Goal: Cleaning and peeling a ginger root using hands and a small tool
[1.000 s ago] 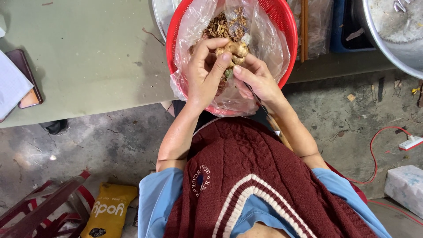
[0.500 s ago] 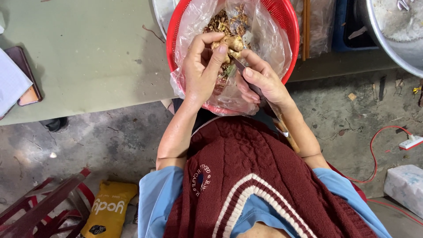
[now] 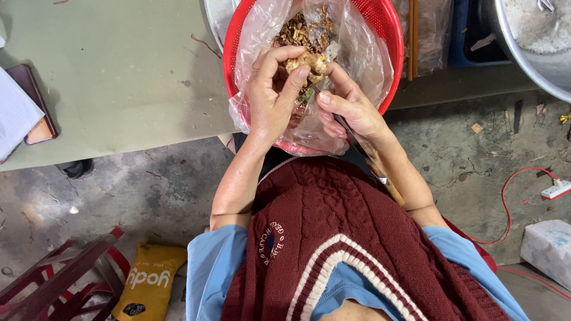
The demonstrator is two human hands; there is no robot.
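Bare concrete floor, pale green table, and a person peeling over a lined basket.

Nearest the body, the right hand [image 3: 351,110] grips a knife [image 3: 364,156], handle trailing back along the forearm, blade tip angled up toward the knobbly ginger piece [image 3: 309,61]. The left hand [image 3: 272,95] closes around that piece, thumb and fingers pinching it directly above the plastic bag [image 3: 369,53] of peelings inside the red basket [image 3: 389,35].

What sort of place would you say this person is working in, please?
Probably a rough kitchen prep area: a red basket lined with a peel-filled plastic bag, a large metal basin, and a bare concrete floor.
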